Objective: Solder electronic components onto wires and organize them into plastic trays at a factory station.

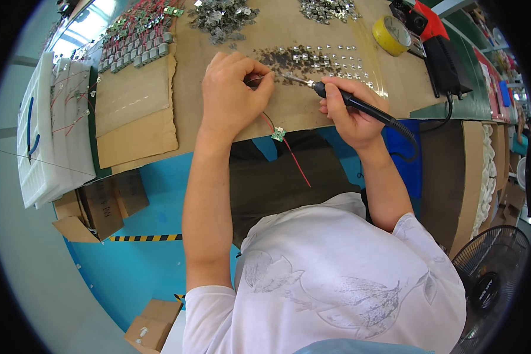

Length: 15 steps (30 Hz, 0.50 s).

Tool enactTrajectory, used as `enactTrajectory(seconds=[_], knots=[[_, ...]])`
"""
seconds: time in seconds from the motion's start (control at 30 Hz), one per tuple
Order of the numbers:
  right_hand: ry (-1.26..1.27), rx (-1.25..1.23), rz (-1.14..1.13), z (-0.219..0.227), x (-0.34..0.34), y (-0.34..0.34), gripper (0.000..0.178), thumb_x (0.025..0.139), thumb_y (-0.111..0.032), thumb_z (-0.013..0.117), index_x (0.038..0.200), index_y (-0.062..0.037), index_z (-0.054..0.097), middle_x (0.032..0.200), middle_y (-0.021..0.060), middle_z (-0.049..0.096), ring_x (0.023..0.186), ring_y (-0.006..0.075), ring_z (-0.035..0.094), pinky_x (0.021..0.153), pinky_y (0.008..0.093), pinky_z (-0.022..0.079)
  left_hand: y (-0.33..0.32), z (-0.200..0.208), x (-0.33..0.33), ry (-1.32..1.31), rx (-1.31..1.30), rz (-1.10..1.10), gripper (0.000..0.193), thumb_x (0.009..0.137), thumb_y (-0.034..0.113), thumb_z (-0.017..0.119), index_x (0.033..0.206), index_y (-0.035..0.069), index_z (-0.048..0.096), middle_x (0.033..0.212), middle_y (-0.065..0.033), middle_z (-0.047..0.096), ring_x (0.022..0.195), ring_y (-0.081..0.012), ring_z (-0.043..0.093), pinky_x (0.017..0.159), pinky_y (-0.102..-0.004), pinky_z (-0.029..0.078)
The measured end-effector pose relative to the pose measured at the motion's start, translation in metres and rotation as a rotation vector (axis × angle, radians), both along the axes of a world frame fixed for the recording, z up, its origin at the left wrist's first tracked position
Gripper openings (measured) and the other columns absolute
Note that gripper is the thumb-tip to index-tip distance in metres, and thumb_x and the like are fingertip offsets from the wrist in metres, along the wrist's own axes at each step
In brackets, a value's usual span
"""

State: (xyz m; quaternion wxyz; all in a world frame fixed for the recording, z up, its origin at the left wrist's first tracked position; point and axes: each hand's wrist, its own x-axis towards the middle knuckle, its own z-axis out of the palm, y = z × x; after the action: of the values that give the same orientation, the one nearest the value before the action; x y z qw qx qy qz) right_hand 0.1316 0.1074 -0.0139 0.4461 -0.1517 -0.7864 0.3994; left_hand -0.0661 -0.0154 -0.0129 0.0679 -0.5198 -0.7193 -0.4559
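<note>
A long workbench covered in brown cardboard sheets (141, 112) runs across the top of the view. At its left end lies a white foam block (41, 153), and at the right stands a black and red soldering station (436, 41) beside a yellow tape roll (391, 34). The right hand (351, 115) is closed around a black-handled soldering iron (360, 106), its tip pointing toward the left hand (233, 94). That hand's fingers are pinched shut on a thin red and black wire (289, 150), which hangs over the bench edge. A small green circuit board (278, 134) dangles on it. Rows of small metal parts (321, 58) lie just beyond the iron's tip.
</note>
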Motion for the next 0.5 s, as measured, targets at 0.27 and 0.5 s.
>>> enactTrajectory(seconds=[0.27, 0.5], knots=[[0.004, -0.004, 0.004, -0.0027, -0.0008, 0.0005, 0.012, 0.091, -0.004, 0.078, 0.103, -0.0008, 0.078, 0.076, 0.0066, 0.073, 0.061, 0.0098, 0.065, 0.055, 0.0233, 0.050, -0.0009, 0.0005, -0.0003, 0.016, -0.010, 0.006, 0.006, 0.076, 0.007, 0.081, 0.079, 0.006, 0.077, 0.073, -0.0033, 0.064, 0.074, -0.0204, 0.059, 0.065, -0.0346, 0.049], [0.005, 0.001, -0.007, 0.0015, 0.0005, -0.0023, 0.011, 0.091, -0.005, 0.079, 0.102, -0.0012, 0.078, 0.076, 0.0070, 0.073, 0.060, 0.0106, 0.065, 0.055, 0.0239, 0.050, -0.0020, 0.0022, 0.0017, 0.025, -0.014, -0.001, 0.007, 0.076, 0.008, 0.083, 0.080, 0.005, 0.078, 0.073, -0.0033, 0.064, 0.074, -0.0206, 0.059, 0.066, -0.0345, 0.049]])
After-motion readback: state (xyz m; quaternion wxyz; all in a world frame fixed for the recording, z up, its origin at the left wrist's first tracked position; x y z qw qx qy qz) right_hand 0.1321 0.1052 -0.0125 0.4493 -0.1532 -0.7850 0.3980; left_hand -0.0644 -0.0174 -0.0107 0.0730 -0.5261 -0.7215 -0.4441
